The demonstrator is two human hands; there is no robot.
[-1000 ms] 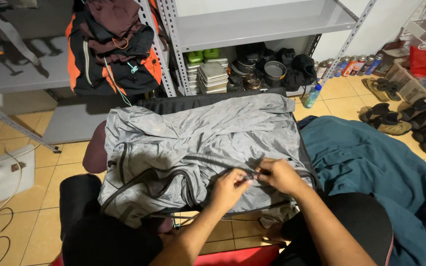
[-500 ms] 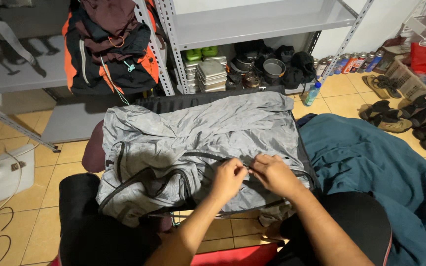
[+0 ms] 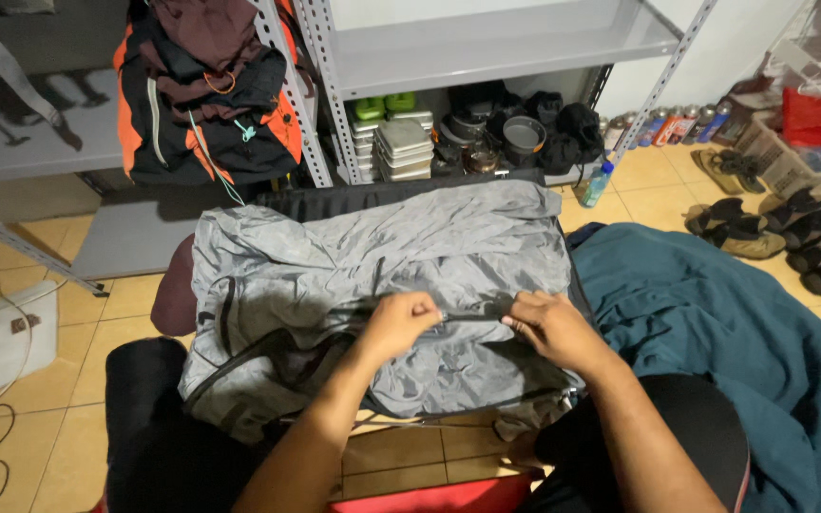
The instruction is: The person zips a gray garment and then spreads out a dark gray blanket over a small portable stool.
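**Hands pulled apart, zip now stretched tight**

Holds the zip [image 3: 472,318] at both ends. Pinches one end with the left hand [image 3: 401,325], curled into a closed fist round it. Pinches the other end with the right hand [image 3: 545,328], fingers pressed together on the dark strip. Both grips shut on the zip, not open.

A moment ago, kept both hands almost touching, bunched on one spot of the cloth. Now shows them spread well apart, with a straight dark line of zip running between the two grips. Seems to mean the zip is pulled flat and tight, so the work on it looks under way and not yet done. Cannot tell whether the little slider sits under the left grip or the right, because the fingers hide it.

Keeps the zip on the near half of the grey jacket [image 3: 382,247], which spreads out wide beyond both grips and lies crumpled there. Shows a black bag [image 3: 334,201] peeking out past the far edge of the jacket. To the outer side of the right grip, a teal cloth [image 3: 715,313] on the floor. Far beyond the grips, a metal shelf [image 3: 486,38] with stacked tins [image 3: 401,147], and an orange and black backpack [image 3: 201,104] hanging past the left grip.
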